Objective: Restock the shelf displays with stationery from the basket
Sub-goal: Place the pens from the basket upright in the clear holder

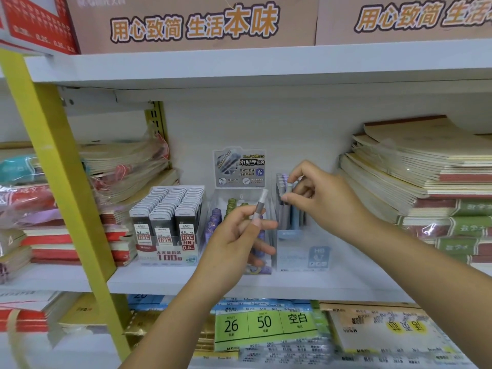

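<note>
Left hand (237, 235) grasping slim grey white-capped tube (259, 206), right hand (322, 195) pinching white cap (288, 186) in clear display box (292, 251), label (318, 258) blurred

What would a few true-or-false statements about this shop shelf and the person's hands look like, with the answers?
1. The left hand holds a grey tube with a white cap. True.
2. The right hand holds nothing. False: it pinches a second tube at the top of the pale blue display box.
3. The black lead cases stand to the left of both hands. True.
4. The notebooks on the right stand upright. False: they lie flat in stacks.
</note>
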